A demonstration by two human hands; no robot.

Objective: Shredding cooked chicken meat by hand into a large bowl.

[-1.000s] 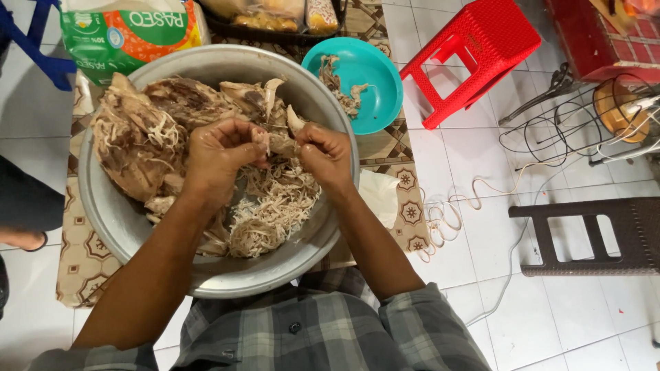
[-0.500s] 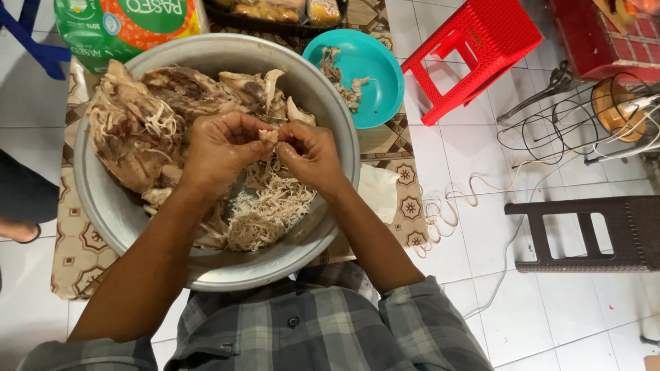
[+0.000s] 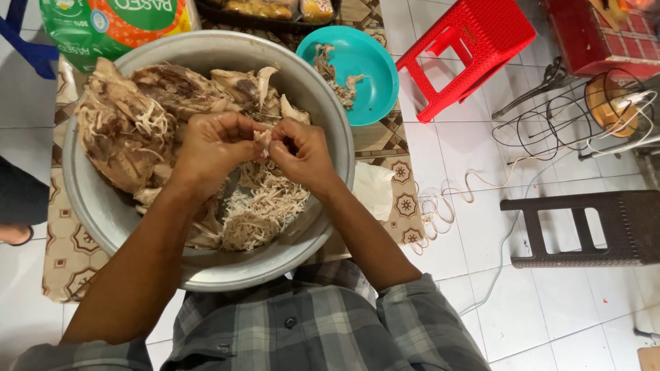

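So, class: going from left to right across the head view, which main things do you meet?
Large metal basin of cooked chicken, with the left hand and then the right hand pulling a meat piece over it → teal bowl → red plastic stool → dark stool.

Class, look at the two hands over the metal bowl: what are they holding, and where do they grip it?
Left hand and right hand pinch a small piece of cooked meat between fingertips, at opposite ends.

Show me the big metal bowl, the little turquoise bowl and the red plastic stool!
big round metal bowl [image 3: 323,103], head view, bare inner wall
small turquoise bowl [image 3: 375,82], head view, bare inside
red plastic stool [image 3: 481,27], head view, seat top
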